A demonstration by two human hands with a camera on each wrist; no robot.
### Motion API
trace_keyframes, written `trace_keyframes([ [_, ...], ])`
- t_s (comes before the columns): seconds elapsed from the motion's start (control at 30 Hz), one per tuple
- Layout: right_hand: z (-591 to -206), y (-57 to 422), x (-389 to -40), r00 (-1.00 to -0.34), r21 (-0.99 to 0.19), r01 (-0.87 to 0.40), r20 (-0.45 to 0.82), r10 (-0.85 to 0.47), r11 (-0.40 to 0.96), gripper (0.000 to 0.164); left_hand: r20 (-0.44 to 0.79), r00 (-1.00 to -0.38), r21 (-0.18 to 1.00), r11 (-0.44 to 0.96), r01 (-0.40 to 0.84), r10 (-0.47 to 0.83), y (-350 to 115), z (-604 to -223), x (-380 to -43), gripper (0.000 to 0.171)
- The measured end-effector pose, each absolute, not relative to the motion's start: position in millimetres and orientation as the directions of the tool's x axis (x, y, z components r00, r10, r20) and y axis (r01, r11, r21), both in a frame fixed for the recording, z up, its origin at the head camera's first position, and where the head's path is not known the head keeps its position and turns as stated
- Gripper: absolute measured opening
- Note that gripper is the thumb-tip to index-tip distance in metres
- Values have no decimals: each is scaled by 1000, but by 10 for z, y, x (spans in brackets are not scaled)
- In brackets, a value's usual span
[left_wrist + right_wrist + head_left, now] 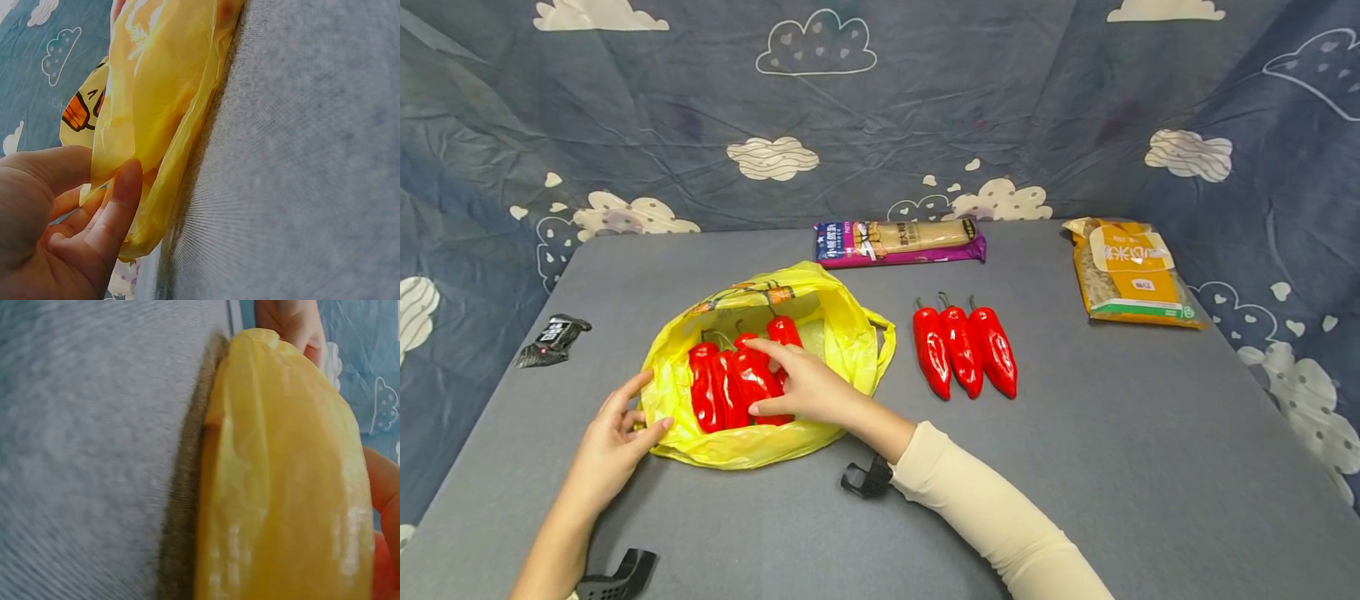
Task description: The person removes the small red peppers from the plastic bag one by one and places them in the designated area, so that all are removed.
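Observation:
A yellow plastic bag (745,454) lies on the table with its mouth spread wide. Inside it several red peppers (705,387) sit side by side, stems pointing away from me. My left hand (610,450) pinches the bag's left rim between thumb and fingers, seen closely in the left wrist view, where the thin plastic (156,112) passes between them. Reaching into the bag's mouth, my right hand (808,385) grips one pepper, its thumb and fingers spread around the sides. The bag's wall (294,475) hides most of that hand in the right wrist view.
Three more red peppers (964,350) lie in a row right of the bag. Behind them is a purple pasta pack (898,242). An orange bag of dry food (1135,275) lies at the back right, a small black packet (553,340) at the far left. A cloud-patterned cloth hangs behind.

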State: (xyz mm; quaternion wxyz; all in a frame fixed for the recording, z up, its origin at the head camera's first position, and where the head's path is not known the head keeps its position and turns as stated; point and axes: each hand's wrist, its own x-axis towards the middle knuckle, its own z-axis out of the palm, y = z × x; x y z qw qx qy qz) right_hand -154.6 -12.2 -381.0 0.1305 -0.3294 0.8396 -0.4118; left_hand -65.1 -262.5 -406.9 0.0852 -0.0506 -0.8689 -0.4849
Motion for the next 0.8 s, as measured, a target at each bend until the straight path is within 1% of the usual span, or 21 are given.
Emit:
trace_keyframes([
  [0.27, -3801, -87, -1560, -720, -838, -382, 5, -694, 389, 73, 200, -980, 832, 526, 176, 11, -2621, -4065, -646, 64],
  [0.43, -3762, -16, -1546, -714, -884, -354, 44, -699, 305, 73, 201, -980, 831, 527, 176, 9, -2621, -4071, -647, 63],
  [0.53, -3690, 68, -1533, -737, -897, -366, 117, -666, 247, 75, 201, -980, 832, 526, 174, 7, -2619, -4074, -647, 63],
  [0.67, -3579, 240, -1526, -786, -923, -359, 218, -579, 140, 75, 201, -980, 831, 528, 173, 5, -2624, -4071, -647, 64],
  [0.8, -3384, 487, -1469, -827, -953, -300, 245, -506, 29, 71, 204, -979, 835, 522, 176, 4, -2637, -4075, -651, 65],
])
